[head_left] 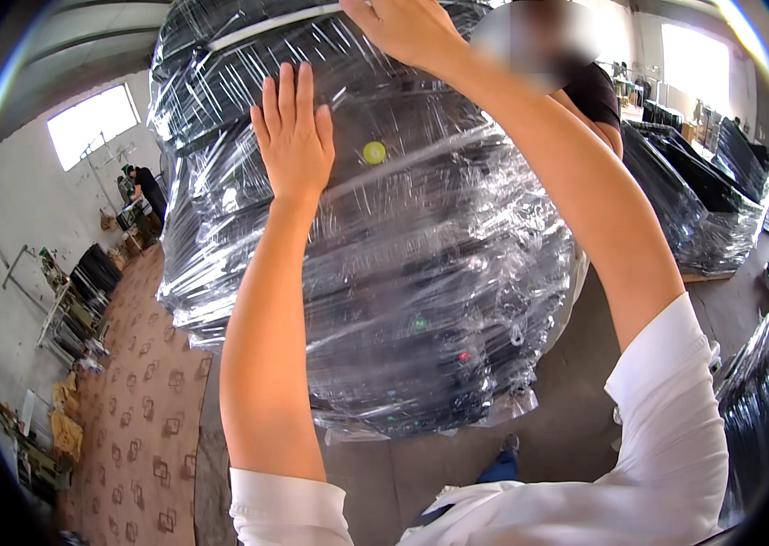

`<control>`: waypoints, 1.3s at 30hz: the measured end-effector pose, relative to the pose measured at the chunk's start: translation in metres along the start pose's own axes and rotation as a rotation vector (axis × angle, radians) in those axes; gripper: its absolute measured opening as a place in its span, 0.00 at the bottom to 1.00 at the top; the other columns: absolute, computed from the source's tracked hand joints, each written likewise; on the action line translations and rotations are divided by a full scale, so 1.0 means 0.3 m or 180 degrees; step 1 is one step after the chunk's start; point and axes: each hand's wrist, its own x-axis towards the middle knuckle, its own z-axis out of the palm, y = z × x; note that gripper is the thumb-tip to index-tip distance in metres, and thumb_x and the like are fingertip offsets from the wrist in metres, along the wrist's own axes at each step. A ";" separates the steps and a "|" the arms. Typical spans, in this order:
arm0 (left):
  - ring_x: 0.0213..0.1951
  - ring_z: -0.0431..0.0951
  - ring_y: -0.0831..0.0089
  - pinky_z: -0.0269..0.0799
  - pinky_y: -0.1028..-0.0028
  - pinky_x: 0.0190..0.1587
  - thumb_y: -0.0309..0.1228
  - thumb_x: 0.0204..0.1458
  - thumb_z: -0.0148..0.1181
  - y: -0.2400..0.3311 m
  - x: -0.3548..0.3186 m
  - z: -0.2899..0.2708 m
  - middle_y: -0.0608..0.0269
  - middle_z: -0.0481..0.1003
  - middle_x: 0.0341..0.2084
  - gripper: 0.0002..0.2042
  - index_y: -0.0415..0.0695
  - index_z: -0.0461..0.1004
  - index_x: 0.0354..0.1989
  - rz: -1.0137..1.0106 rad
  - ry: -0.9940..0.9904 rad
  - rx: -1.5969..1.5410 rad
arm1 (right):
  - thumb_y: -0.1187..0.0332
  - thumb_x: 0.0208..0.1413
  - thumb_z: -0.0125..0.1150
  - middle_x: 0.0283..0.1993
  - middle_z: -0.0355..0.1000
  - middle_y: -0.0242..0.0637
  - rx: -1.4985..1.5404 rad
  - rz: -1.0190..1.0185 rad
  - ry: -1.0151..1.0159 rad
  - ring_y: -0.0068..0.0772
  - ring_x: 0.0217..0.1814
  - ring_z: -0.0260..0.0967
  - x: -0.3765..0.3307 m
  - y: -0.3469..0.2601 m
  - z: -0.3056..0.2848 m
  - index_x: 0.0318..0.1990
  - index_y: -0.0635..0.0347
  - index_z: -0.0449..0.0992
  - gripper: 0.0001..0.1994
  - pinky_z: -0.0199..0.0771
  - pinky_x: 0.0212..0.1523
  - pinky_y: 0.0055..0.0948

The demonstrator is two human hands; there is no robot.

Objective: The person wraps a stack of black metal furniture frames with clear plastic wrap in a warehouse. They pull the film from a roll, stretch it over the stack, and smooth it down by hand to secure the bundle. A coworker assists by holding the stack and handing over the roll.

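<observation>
A tall, bulging stack of dark goods wrapped in clear plastic film (402, 273) fills the middle of the view. My left hand (295, 141) lies against its upper front, palm to the wrap, fingers stretched out and holding nothing. Right of that hand is a round yellow-green sticker (374, 152). My right hand (407, 29) is raised at the top of the stack; its fingers are mostly cut off by the picture's upper edge, so its grip is hidden. A pale band (266, 29) runs across the upper wrap toward it.
Behind the stack at the right stands another person in a dark top (598, 100). More wrapped dark stacks (703, 196) are on the right side. To the left, patterned brown flooring (139, 400) runs past machines along the wall, where a person in dark clothes (146, 189) works.
</observation>
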 end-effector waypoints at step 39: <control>0.66 0.38 0.56 0.38 0.57 0.64 0.49 0.56 0.40 -0.044 -0.219 -0.194 0.49 0.39 0.65 0.35 0.40 0.38 0.65 0.0411 -0.2215 -0.0197 | 0.78 0.43 0.50 0.63 0.55 0.39 0.0152 -0.0289 -0.0331 0.34 0.68 0.46 -0.345 -0.052 -0.084 0.58 0.61 0.60 0.28 0.42 0.66 0.37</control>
